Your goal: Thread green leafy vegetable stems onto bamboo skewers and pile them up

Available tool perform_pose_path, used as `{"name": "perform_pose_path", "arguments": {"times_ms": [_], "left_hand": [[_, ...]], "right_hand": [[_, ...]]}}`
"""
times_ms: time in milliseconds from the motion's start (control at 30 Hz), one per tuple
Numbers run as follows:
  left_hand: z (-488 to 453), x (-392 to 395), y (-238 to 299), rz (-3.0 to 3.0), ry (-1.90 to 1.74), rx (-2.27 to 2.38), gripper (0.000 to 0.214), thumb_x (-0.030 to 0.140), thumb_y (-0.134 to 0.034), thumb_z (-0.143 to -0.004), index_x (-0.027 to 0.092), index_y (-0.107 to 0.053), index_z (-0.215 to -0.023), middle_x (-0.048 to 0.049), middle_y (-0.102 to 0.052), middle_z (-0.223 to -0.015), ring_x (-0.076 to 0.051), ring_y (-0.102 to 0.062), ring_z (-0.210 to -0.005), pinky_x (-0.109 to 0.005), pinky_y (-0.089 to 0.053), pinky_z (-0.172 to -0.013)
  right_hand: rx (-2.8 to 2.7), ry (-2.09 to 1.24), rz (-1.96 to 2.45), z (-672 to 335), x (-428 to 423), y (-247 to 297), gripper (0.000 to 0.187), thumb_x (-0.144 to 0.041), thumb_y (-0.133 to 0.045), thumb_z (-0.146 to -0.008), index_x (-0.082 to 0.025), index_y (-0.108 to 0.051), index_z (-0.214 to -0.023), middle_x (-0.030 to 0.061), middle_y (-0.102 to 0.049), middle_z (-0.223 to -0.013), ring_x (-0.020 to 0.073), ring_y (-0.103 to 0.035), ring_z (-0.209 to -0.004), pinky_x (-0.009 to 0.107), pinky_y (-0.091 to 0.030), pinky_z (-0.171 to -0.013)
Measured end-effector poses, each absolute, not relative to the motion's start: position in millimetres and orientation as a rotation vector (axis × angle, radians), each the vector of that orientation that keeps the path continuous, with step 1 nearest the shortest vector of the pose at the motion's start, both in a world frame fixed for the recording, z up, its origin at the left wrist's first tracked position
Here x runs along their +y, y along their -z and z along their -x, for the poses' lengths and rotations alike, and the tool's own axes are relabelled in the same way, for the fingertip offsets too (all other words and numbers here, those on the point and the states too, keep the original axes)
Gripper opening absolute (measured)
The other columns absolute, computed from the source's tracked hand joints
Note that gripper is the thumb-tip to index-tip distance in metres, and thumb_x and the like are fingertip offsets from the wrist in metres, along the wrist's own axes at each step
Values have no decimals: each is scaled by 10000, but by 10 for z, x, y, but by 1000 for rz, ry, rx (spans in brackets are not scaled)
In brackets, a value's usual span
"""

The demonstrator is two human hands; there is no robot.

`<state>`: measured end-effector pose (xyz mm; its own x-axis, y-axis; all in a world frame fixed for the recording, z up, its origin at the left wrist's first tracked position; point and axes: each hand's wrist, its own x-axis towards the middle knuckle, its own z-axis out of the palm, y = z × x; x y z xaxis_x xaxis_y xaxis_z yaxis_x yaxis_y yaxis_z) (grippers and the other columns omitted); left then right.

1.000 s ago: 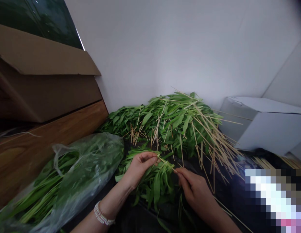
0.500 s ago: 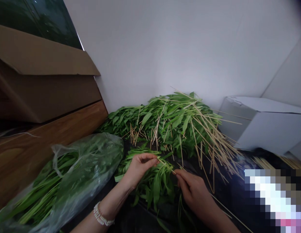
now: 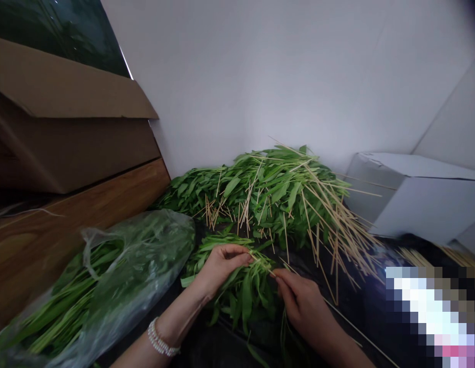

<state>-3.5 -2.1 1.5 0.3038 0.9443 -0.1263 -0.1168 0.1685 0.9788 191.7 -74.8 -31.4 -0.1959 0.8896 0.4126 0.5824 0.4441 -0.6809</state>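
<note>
Leafy green stems hang in a row along a thin bamboo skewer in front of me. My left hand, with a beaded bracelet on the wrist, is closed in a pinch on the greens near the skewer's far end. The near end of the skewer sits between the thumb and fingers of my right hand, also closed. Just beyond my hands lies a large heap of skewered greens, its bamboo sticks poking out to the right and front. Some of the fingertips are hidden.
At left, a clear plastic bag of loose greens lies beside a wooden panel. An open cardboard box rests above it. A white box stands at right against the white wall. More sticks lie near it.
My right hand has shifted slightly left, bringing it a little closer to my left hand along the skewer. My left hand has barely moved.
</note>
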Motion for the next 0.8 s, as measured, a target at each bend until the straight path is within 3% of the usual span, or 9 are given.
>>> {"name": "perform_pose_path", "arguments": {"times_ms": [533, 800], "left_hand": [[33, -9, -9, -1219, -915, 974, 195, 293, -808, -638, 140, -754, -747, -39, -745, -717, -122, -647, -662, -209, -488, -693], [21, -1, 48, -1267, -904, 995, 186, 306, -802, -628, 161, -753, -735, -20, -718, -692, -130, -624, -646, -241, -483, -683]], "right_hand": [[-1912, -449, 1249, -1911, -732, 384, 246, -201, -342, -961, -208, -587, -974, -3, -607, -724, 140, -584, -646, 252, -395, -606], [-1940, -431, 1294, -1925, -717, 414, 264, -214, -331, -965, -210, -588, -1025, 32, -656, -832, 171, -640, -774, 283, -452, -708]]}}
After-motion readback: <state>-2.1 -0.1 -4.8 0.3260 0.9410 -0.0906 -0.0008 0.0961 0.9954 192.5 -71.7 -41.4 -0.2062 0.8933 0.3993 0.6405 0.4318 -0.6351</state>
